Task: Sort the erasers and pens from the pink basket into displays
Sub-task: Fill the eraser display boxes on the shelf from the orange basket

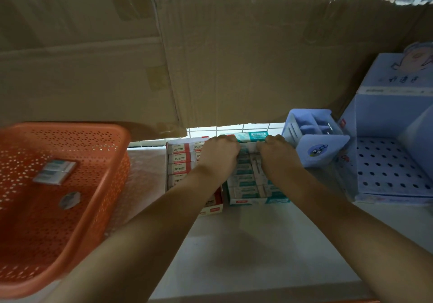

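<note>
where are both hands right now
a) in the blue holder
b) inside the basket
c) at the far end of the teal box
c: the left hand and right hand both curl their fingers over the far end of the teal box, well clear of the basket.

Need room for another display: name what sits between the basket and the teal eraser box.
Head view: the red 2B eraser box, its right side under the left hand.
</note>
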